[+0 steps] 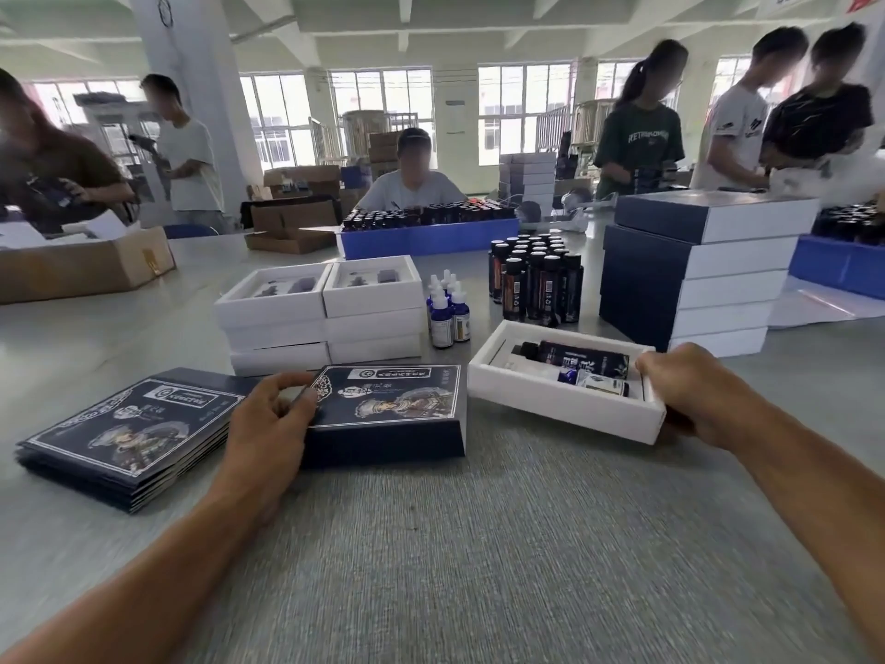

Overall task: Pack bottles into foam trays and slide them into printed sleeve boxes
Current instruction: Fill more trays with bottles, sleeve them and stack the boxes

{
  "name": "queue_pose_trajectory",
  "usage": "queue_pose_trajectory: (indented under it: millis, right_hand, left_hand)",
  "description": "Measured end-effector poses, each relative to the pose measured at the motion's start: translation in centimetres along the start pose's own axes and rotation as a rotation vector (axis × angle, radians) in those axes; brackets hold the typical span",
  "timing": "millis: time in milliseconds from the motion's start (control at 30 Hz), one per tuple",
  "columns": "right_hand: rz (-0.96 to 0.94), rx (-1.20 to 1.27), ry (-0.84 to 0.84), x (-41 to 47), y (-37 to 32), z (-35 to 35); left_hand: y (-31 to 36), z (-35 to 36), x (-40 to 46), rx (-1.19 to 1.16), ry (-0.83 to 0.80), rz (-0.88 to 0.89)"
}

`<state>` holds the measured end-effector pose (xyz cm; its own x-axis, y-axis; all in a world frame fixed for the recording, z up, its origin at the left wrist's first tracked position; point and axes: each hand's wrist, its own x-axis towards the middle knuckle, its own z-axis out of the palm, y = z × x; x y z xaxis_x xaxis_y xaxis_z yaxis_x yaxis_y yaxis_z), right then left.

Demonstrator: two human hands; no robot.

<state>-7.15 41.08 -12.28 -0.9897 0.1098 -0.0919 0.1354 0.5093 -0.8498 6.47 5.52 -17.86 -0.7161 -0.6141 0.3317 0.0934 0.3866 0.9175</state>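
Observation:
My right hand grips the right end of a white foam tray on the grey table. A dark bottle and a small dropper bottle lie in the tray. My left hand holds the left end of an opened dark-blue printed sleeve box, thumb and fingers curled at its edge. The sleeve lies just left of the tray, with a small gap between them.
A pile of flat printed sleeves lies at the left. Stacked empty foam trays, small dropper bottles and upright dark bottles stand behind. Packed boxes are stacked at the right. Several people work around the table.

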Motion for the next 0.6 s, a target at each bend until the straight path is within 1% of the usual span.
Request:
queue_pose_trajectory:
  millis: [100, 200, 500, 600]
  right_hand:
    - [-0.041, -0.076, 0.021, -0.1, 0.1, 0.0]
    - [-0.085, -0.143, 0.037, -0.4, -0.1, 0.4]
    - [-0.098, -0.129, 0.033, -0.9, -0.6, 0.7]
    - [-0.101, -0.137, -0.013, -0.9, -0.4, 1.0]
  left_hand:
    - [-0.1, 0.1, 0.1, -0.022, 0.02, -0.005]
    - [-0.2, 0.1, 0.1, 0.005, 0.037, 0.013]
    - [-0.9, 0.1, 0.3, 0.053, 0.072, 0.047]
    - [-1.0, 0.2, 0.3, 0.057, 0.074, 0.043]
